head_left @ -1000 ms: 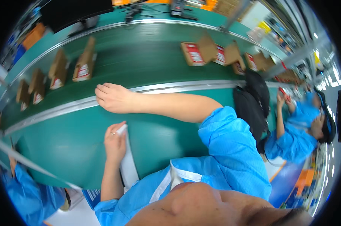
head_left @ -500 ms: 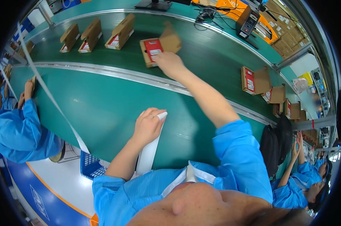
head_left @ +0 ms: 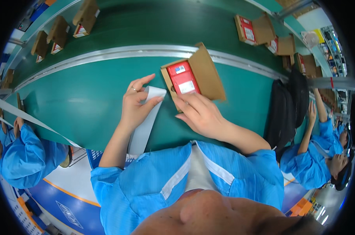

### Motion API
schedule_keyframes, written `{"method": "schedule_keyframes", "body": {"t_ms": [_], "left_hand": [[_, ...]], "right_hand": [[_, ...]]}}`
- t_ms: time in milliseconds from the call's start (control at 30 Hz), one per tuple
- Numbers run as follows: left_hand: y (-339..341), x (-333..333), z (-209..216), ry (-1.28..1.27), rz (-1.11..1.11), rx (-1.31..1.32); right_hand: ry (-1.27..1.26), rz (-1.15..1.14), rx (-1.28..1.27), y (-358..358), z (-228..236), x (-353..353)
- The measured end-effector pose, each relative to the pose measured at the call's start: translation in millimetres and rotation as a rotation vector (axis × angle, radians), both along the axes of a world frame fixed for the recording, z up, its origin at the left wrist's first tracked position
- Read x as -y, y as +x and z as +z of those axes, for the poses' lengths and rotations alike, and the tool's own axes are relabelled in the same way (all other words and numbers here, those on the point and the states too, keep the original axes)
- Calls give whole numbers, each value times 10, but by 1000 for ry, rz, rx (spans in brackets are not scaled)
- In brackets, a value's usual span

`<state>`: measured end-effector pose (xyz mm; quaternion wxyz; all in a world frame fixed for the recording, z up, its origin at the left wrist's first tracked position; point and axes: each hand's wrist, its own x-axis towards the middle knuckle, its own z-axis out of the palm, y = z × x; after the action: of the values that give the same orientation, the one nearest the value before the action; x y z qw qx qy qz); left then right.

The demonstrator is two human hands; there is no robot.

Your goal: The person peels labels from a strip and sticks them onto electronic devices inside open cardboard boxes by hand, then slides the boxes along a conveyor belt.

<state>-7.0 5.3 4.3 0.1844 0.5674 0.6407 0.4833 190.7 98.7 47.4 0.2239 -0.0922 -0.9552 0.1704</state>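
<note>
An open brown cardboard box (head_left: pixel 209 78) lies tilted on the green bench by the metal rail, its lid raised to the right. Inside is a red package (head_left: pixel 182 78) with white labels. My right hand (head_left: pixel 203 115) grips the near edge of the box, fingers over the package's near end and thumb outside. To the left, my left hand (head_left: pixel 135 103) holds a white paper strip (head_left: pixel 143 131) that is looped over at the top. Its thumb presses on the loop, and the index finger points up towards the box. The strip runs down towards my body.
Beyond the metal rail (head_left: pixel 118 54), a dark green conveyor (head_left: pixel 154 23) carries several open boxes at left and right. Black bags (head_left: pixel 281 113) stand at the bench's right end. A blue basket (head_left: pixel 94 156) sits below the edge. Co-workers in blue work on both sides.
My right hand has brought the open box from the conveyor onto the bench in front of me. My left hand has lifted the strip's end, which now curls over.
</note>
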Motion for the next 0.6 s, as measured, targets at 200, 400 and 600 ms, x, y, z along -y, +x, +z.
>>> {"method": "schedule_keyframes", "body": {"t_ms": [200,400,600], "left_hand": [[279,21,319,220,-202,-83],[374,66,212,230,-163,-20],[459,-42,255,241,-239,25]], "right_hand": [[-579,129,-66,11,-163,-77],[-713,-40,-134,86,-67,12],[-778,-44,-335,116,-141,3]]}}
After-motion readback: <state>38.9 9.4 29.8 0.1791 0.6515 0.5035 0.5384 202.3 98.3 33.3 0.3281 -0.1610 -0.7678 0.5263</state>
